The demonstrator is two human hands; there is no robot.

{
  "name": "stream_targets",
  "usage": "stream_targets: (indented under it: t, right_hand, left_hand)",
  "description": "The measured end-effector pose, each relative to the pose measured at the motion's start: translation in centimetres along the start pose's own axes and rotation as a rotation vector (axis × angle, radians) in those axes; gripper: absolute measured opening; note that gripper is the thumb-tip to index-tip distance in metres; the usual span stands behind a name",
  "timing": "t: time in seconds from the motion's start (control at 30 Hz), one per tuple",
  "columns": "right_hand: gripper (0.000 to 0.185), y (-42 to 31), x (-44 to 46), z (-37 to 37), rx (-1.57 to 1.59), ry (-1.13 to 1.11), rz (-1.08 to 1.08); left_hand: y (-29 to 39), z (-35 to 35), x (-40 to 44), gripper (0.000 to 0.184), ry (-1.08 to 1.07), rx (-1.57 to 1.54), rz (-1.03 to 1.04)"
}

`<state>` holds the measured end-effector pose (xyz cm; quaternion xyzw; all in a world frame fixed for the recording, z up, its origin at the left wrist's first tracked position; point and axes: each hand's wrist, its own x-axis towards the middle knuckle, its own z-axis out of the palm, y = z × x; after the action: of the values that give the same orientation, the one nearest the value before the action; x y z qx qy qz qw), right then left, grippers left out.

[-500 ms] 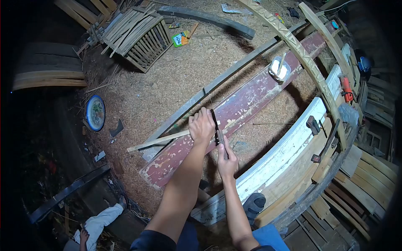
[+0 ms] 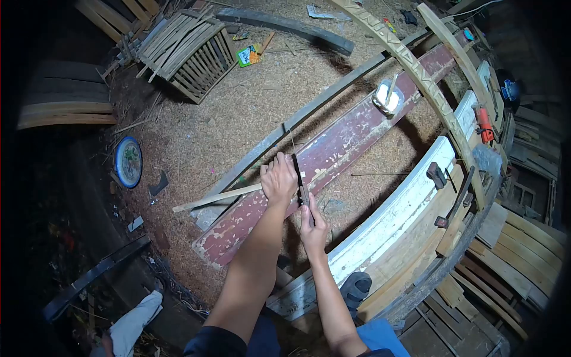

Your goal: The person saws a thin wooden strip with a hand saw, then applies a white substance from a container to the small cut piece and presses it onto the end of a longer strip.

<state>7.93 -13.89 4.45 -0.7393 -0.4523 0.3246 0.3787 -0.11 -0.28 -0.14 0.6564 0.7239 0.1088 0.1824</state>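
The long, worn red-brown bench (image 2: 333, 152) gives the work its footing, so the pale strip (image 2: 220, 197) is best kept pressed firmly down on it, well supported near the tool. The strip lies slantwise over the bench's near part, its free end reaching out past the edge to the left, where it could tip or wobble if pressure eases. The dark, narrow tool (image 2: 297, 165) stands beside the left hand (image 2: 278, 179), whose fingers are bunched over the strip, holding it; they would be safer a little back from the tool's edge, though I cannot tell whether they touch it. The right hand (image 2: 313, 231) has its fingers closed around the tool's lower end; a steady wrist and light, even pressure should keep it from twisting
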Motion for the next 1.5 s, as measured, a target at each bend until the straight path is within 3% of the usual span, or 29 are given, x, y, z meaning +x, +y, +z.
stream_targets:
  t: [0.17, 0.27, 0.43, 0.57, 0.73, 0.8, 0.87, 0.97, 1.2, 1.23, 1.5]
  right_hand:
    - [0.039, -0.5, -0.7, 0.4, 0.032, 0.002, 0.058]
    - [0.039, -0.3, -3.5, -0.9, -0.026, 0.056, -0.017]
    - [0.039, 0.9, -8.1, -4.1, 0.039, -0.023, 0.246]
    - [0.037, 0.2, -9.9, -5.6, 0.111, 0.061, 0.227]
    - [0.037, -2.0, -2.8, -4.1, 0.080, 0.069, 0.211]
    - [0.037, -0.9, -0.4, -2.3, 0.080, 0.087, 0.039]
    - [0.036, -0.9, 0.9, -1.5, 0.103, 0.056, 0.044]
    - [0.036, -0.4, 1.2, -0.5, 0.109, 0.024, 0.036]
    - [0.038, -0.1, 0.6, 0.5, 0.010, 0.003, 0.055]
    - [0.038, 0.2, 0.6, 0.9, -0.010, 0.048, -0.024]
    - [0.038, -0.1, 0.5, 0.3, 0.099, 0.007, 0.018]
  left_hand:
    - [-0.4, 0.5, 0.1, 0.026, 0.017, 0.017, -0.001]
    - [-0.1, -0.1, 0.3, 0.024, 0.002, -0.011, -0.009]
    - [-0.1, -0.1, 0.2, 0.023, -0.025, 0.023, -0.006]
    - [-0.1, 0.0, 0.1, 0.023, -0.007, 0.011, -0.007]
    - [0.1, -0.2, 0.0, 0.025, -0.014, 0.026, -0.017]
    - [0.3, -0.5, 0.2, 0.026, -0.017, 0.022, -0.018]
    - [0.2, -0.5, 0.1, 0.026, -0.026, 0.020, -0.029]
    - [-0.4, 0.8, -0.1, 0.020, 0.093, 0.052, 0.044]
    - [-0.4, 0.6, 0.0, 0.022, 0.044, 0.058, 0.014]
    - [-0.4, 0.6, -0.1, 0.024, 0.039, 0.025, 0.006]
    - [-0.1, 0.1, 0.2, 0.027, -0.037, -0.001, -0.030]
